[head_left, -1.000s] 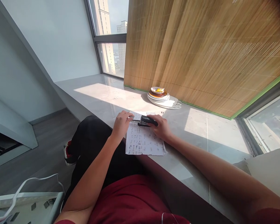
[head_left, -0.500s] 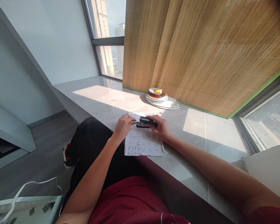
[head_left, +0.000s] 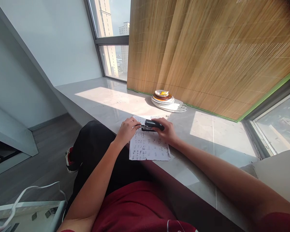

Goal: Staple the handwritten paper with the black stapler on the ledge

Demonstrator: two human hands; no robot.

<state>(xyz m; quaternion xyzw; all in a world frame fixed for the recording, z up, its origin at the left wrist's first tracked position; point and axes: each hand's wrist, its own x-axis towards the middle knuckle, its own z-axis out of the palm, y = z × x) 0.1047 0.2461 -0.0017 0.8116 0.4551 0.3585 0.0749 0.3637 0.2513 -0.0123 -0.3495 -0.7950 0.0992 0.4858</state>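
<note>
A black stapler [head_left: 150,123] is gripped by my right hand [head_left: 168,131], its fingers wrapped around the back end. The stapler's top arm is parted from its base, with a metal strip showing between them. At its front end, the closed fingers of my left hand [head_left: 127,131] pinch something small and thin. Whether that is part of the stapler or a strip of staples is too small to tell. Under both hands lies a white sheet of paper [head_left: 149,149] covered in handwriting, its near edge reaching past the ledge.
Behind the paper stands a stack of plates [head_left: 162,100] by a bamboo blind [head_left: 183,48]. The grey tiled ledge [head_left: 203,145] runs along the windows. My legs are below its front edge. A white cable [head_left: 33,187] hangs at lower left.
Both hands and the stapler stay nearly in place. The whole view has shifted very slightly.
</note>
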